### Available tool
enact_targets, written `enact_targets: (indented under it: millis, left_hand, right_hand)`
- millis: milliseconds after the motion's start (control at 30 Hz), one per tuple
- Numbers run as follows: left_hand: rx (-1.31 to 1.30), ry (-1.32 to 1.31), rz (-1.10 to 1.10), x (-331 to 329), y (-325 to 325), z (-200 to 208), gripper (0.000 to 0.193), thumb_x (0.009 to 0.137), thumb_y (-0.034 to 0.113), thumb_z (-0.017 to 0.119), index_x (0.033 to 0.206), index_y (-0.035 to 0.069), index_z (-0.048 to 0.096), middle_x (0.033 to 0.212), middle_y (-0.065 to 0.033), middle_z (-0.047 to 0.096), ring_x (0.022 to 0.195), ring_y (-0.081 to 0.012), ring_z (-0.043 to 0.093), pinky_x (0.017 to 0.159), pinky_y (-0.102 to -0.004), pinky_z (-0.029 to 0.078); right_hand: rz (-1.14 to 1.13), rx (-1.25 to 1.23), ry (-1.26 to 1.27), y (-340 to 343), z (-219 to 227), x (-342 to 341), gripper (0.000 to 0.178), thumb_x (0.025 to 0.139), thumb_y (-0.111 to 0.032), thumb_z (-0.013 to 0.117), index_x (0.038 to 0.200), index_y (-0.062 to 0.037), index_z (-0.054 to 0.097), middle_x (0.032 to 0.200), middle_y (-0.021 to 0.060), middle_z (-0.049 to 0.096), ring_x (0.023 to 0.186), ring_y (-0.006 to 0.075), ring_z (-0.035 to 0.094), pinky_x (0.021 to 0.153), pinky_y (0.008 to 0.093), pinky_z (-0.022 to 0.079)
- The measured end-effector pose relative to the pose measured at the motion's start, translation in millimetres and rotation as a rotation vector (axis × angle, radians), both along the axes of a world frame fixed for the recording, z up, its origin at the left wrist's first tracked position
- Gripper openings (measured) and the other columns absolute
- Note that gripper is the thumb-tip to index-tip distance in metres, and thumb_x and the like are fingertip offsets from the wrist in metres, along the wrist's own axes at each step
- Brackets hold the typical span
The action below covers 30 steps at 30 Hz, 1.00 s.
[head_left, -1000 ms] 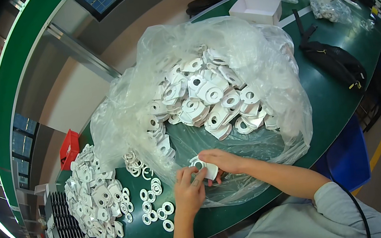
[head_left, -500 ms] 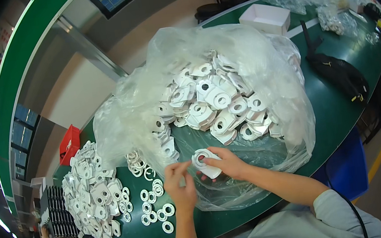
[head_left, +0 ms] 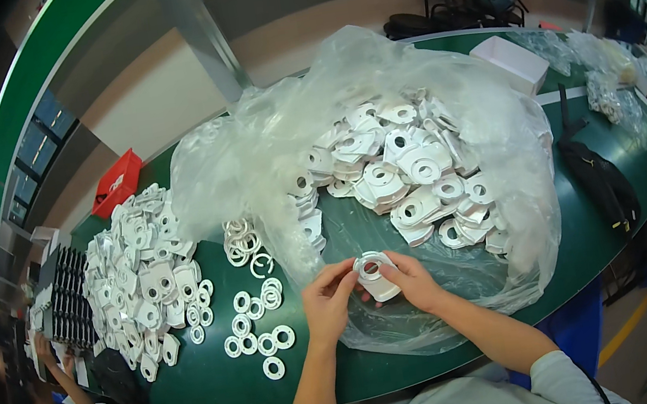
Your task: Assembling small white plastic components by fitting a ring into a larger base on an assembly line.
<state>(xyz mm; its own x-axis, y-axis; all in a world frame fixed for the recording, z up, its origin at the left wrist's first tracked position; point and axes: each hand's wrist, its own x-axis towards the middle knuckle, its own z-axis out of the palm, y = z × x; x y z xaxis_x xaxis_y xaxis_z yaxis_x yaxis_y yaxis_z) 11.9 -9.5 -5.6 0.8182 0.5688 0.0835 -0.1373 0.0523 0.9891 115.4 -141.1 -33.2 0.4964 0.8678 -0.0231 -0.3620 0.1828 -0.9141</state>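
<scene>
Both hands are closed on one white plastic part [head_left: 383, 290] with a round ring-shaped end and a flat tab, held over the near side of the open plastic bag. My left hand [head_left: 328, 302] grips the ring's left edge between thumb and fingers. On the other side, my right hand [head_left: 417, 282] holds the part with its thumb on top, fingers mostly hidden underneath. Just beyond lies a heap of similar white parts [head_left: 379, 183] inside the clear bag [head_left: 264, 140]. Several loose white rings [head_left: 241, 324] lie on the green table left of my left hand.
Farther left, another pile of white parts [head_left: 134, 280] rests on the green table [head_left: 201, 387], near a red bin [head_left: 116, 183] and black racks [head_left: 66, 299]. A co-worker's arm [head_left: 77, 398] reaches in there. A white box [head_left: 511, 65] and black bag [head_left: 598, 178] sit to the right.
My left hand has come against the white part and now grips its ring edge; before, its fingers were just beside it. My right hand still holds the part. The view has shifted.
</scene>
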Motion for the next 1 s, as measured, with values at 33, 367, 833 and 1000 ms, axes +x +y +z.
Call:
enact_targets:
  millis: [33, 367, 833, 1000]
  left_hand:
    - [0.074, 0.009, 0.005, -1.0, 1.0, 0.4, 0.019, 0.084, -0.004, 0.059, 0.101, -0.007, 0.064, 0.093, -0.0096, 0.065, 0.078, -0.0132, 0.061, 0.07, -0.024, 0.049]
    - [0.052, 0.0, 0.046, 1.1, -5.0, -8.4, 0.018, 0.083, -0.005, 0.061, 0.1, -0.007, 0.065, 0.091, -0.0085, 0.065, 0.077, -0.0129, 0.061, 0.07, -0.0233, 0.049]
    - [0.251, -0.061, 0.097, 5.1, -14.3, 0.9, 0.016, 0.081, -0.005, 0.06, 0.096, -0.003, 0.065, 0.089, -0.0099, 0.064, 0.079, -0.015, 0.061, 0.073, -0.025, 0.048]
    - [0.389, -0.011, -0.012, -0.6, -4.3, -0.4, 0.013, 0.082, -0.004, 0.06, 0.094, -0.004, 0.066, 0.083, -0.007, 0.062, 0.078, -0.0125, 0.059, 0.069, -0.0224, 0.045]
  right_hand:
    - [0.032, 0.02, 0.033, -0.7, 1.7, -0.4, 0.031, 0.098, -0.023, 0.042, 0.119, -0.0009, 0.048, 0.099, 0.0119, 0.063, 0.079, 0.0205, 0.066, 0.056, 0.0274, 0.054]
    - [0.011, 0.006, -0.021, -3.8, 6.0, -3.2, 0.035, 0.1, -0.029, 0.035, 0.118, -0.0014, 0.047, 0.097, 0.0116, 0.064, 0.073, 0.0181, 0.066, 0.052, 0.0244, 0.052]
    - [-0.189, -0.114, -0.477, -2.7, 5.6, -0.3, 0.024, 0.095, -0.021, 0.048, 0.093, -0.0003, 0.061, 0.072, 0.0072, 0.063, 0.065, 0.0093, 0.061, 0.047, 0.0244, 0.042]
    - [-0.163, -0.111, -0.541, -4.0, 7.0, -4.0, 0.024, 0.094, -0.019, 0.049, 0.086, 0.0015, 0.059, 0.068, 0.0097, 0.062, 0.057, 0.0129, 0.062, 0.048, 0.027, 0.044]
